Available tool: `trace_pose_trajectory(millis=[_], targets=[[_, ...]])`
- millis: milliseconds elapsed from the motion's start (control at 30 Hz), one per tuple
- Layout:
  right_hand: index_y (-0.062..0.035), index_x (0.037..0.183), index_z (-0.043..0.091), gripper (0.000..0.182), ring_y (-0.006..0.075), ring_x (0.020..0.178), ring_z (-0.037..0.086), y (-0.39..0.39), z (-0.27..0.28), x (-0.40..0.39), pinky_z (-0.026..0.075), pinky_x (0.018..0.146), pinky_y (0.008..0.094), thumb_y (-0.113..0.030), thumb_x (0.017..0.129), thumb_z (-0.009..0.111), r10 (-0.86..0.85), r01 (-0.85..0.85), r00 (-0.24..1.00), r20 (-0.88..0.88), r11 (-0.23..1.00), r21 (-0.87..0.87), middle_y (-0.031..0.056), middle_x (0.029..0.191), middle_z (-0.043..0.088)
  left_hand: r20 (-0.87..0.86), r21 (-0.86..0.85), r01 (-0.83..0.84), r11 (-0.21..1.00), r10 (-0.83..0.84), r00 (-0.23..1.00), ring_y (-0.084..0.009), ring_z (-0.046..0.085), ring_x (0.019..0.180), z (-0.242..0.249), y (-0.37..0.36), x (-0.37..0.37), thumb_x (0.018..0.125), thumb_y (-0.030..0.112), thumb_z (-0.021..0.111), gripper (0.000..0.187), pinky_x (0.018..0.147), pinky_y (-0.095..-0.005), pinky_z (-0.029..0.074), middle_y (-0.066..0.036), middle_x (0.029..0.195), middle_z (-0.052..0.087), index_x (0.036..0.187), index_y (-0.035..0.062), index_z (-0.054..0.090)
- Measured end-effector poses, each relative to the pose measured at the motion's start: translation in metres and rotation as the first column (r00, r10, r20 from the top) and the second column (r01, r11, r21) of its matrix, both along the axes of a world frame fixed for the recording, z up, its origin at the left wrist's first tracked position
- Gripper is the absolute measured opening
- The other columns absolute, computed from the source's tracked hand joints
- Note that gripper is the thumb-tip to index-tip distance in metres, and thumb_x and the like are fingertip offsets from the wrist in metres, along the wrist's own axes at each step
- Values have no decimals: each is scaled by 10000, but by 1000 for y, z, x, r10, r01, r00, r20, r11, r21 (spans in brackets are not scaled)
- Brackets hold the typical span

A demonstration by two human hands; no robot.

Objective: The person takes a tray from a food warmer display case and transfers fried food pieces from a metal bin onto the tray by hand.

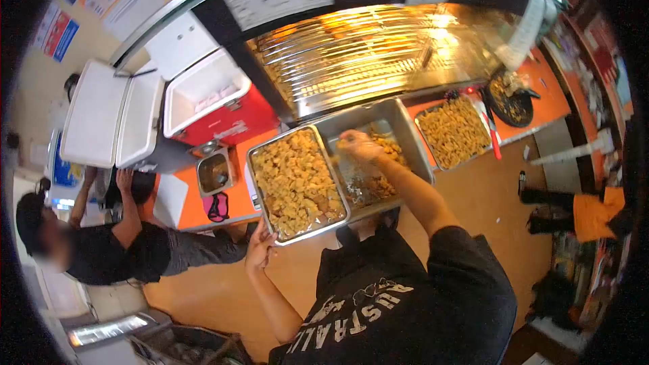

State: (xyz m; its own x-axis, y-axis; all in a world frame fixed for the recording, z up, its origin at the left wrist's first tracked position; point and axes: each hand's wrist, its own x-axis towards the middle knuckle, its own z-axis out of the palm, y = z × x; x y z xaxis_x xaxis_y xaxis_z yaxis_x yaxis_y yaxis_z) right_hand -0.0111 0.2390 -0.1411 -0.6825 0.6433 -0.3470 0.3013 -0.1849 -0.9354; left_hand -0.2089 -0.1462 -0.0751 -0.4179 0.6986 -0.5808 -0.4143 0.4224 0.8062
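Note:
My left hand (pixel 259 247) grips the near left corner of a shallow metal tray (pixel 340 196) heaped with golden fried, battered pieces (pixel 295 179). The tray sits tilted at the left side of a deep steel bin (pixel 422 155). Over that bin is my right hand (pixel 360 146), smeared by motion, its fingertips near the tray's right edge. Orange-brown fried pieces (pixel 389 152) and crumbs lie at the bottom of the bin. I cannot tell what the right fingers hold.
Right of the bin stands another tray of fried strips (pixel 453 132), with red-handled tongs (pixel 497 145) and a black bowl (pixel 510 101) beyond. A lit food warmer (pixel 365 54) lies behind. At left are a red cooler (pixel 220 105), a small steel pan (pixel 215 172) and a co-worker (pixel 122 250).

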Motion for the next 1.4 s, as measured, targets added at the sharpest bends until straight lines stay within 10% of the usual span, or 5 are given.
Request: trace_pose_trajectory(millis=[467, 533, 667, 967, 1400], targets=[[-64, 1136, 601, 273, 230, 1121, 562, -137, 144, -37, 470, 965, 409, -281, 981, 539, 322, -312, 917, -237, 947, 81, 87, 1158, 582, 45, 64, -4, 998, 1, 999, -64, 578, 718, -8, -5, -3, 899, 50, 667, 829, 451, -204, 493, -33, 1130, 655, 1573, 215, 214], [-63, 1149, 588, 272, 252, 1150, 532, -161, 76, -62, 443, 1001, 392, -224, 932, 564, 505, -252, 836, 214, 7, 968, 94, 1162, 572, 5, 54, 35, 998, -35, 999, -51, 559, 689, -24, -11, -7, 888, 82, 690, 821, 453, -199, 492, 9, 981, 651, 1564, 245, 254], [-66, 1332, 525, 471, 292, 1338, 413, -198, 108, -85, 294, 1151, 458, -329, 941, 531, 304, -536, 715, 629, -339, 773, 97, 1358, 510, 6, 74, 22, 997, -23, 1000, -58, 558, 694, -8, -5, -2, 887, 92, 692, 823, 453, -204, 495, 14, 937, 624, 1564, 259, 254], [-125, 1547, 250, 825, 286, 1510, 127, -190, 110, -70, 2, 1224, 503, -663, 930, 347, 399, -641, 643, 654, -187, 744, 75, 1625, 207, -6, 105, 41, 994, -41, 999, -82, 560, 726, -13, -8, -5, 900, 96, 671, 818, 501, -234, 517, -7, 991, 581, 1571, 251, 231], [-28, 1066, 624, 214, 310, 893, 660, 45, 42, 82, 548, 820, 407, -206, 947, 614, 6, -700, 714, 701, 48, 713, 134, 1007, 690, 61, 127, -1, 992, -7, 998, -99, 615, 878, -18, -8, -5, 901, -30, 609, 818, 452, -204, 509, -83, 1288, 603, 1575, 195, 204]])
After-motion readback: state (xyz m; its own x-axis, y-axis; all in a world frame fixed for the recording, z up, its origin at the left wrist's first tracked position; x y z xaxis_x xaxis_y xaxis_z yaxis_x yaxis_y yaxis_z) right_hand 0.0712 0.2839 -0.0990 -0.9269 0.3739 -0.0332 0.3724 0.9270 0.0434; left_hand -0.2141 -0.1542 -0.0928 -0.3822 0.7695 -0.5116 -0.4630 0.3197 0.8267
